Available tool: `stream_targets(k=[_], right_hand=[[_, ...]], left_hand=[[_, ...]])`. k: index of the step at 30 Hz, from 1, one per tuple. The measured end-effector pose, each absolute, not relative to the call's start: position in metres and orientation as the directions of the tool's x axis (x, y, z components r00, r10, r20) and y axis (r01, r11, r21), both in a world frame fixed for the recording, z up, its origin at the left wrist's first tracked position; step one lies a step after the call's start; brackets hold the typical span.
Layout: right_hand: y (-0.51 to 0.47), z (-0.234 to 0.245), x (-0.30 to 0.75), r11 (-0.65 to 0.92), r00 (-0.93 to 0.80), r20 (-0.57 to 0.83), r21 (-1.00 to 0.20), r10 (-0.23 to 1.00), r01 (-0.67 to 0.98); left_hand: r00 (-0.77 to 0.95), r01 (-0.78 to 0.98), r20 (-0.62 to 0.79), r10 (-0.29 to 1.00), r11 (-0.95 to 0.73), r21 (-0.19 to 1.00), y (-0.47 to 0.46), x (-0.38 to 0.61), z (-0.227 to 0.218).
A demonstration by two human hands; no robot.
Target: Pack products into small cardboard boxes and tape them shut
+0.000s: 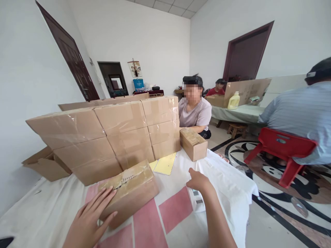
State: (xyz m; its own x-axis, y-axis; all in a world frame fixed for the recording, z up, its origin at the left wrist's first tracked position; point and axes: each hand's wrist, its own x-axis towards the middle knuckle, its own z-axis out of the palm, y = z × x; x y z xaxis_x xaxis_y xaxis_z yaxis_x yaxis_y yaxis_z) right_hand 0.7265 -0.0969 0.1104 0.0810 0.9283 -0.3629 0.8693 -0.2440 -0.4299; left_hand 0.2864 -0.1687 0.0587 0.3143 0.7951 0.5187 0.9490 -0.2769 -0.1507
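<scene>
My left hand (90, 218) lies with its fingers spread on the near top edge of a taped cardboard box (137, 194), the thumb against its side. The tape over the box's top seam looks wrinkled, with a torn-looking strip. Over the right part of the table is my right hand (198, 181), its index finger stretched forward and the thumb apart; its other fingers are hidden. Just below that hand sits a small white object (198, 203) with dark windows, partly covered, its kind unclear. Yellow sheets (165, 163) lie flat beyond the box.
Stacked cardboard boxes (126, 134) form a wall across the table. Another closed box (195, 144) stands at the right edge, near a seated person (195, 113). An open carton (49, 163) is at left. Another person sits on a red chair (287, 141) at right.
</scene>
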Motion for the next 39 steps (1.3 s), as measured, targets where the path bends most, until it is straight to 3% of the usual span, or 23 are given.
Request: stream_targets(k=[10,15,17,21,23,25,27,29,31,34,39], right_hand=[[-0.1,0.109,0.716,-0.119,0.008,-0.271,-0.396,0.963,0.91],[-0.086,0.099,0.704,-0.035,0.057,0.032,-0.47,0.998,0.882],[-0.077,0.09,0.701,-0.013,0.072,0.093,-0.519,0.993,0.854],[-0.067,0.08,0.705,-0.019,0.063,0.042,-0.664,0.997,0.747],[-0.069,0.082,0.713,-0.041,0.103,0.046,-0.705,0.994,0.708],[-0.073,0.087,0.721,-0.074,0.165,0.061,-0.707,0.984,0.704],[-0.076,0.092,0.729,-0.131,0.205,0.017,-0.718,0.979,0.684],[-0.079,0.096,0.734,-0.195,0.21,-0.08,-0.769,0.974,0.609],[-0.079,0.099,0.736,-0.236,0.207,-0.149,-0.832,0.967,0.503],[-0.079,0.101,0.734,-0.222,0.199,-0.155,-0.897,0.968,0.382],[-0.079,0.099,0.737,-0.148,0.168,-0.105,-0.952,0.98,0.269]], left_hand=[[0.237,0.947,0.451,0.861,-0.308,0.09,-0.181,0.302,0.075],[0.208,0.936,0.458,0.864,-0.312,0.165,-0.178,0.304,0.073],[0.207,0.929,0.46,0.864,-0.321,0.184,-0.177,0.302,0.074],[0.247,0.934,0.376,0.893,-0.323,0.154,-0.186,0.307,0.099],[0.267,0.936,0.42,0.867,-0.338,0.102,-0.195,0.328,0.121],[0.304,0.892,0.561,0.77,-0.437,0.116,-0.201,0.365,0.139],[0.427,0.741,0.607,0.67,-0.644,0.19,-0.196,0.416,0.145],[0.57,0.603,0.538,0.621,-0.761,0.24,-0.175,0.468,0.135],[0.658,0.597,0.408,0.633,-0.769,0.229,-0.138,0.509,0.112],[0.713,0.566,0.342,0.612,-0.79,0.235,-0.075,0.54,0.072],[0.685,0.455,0.448,0.574,-0.818,0.351,-0.034,0.539,0.027]])
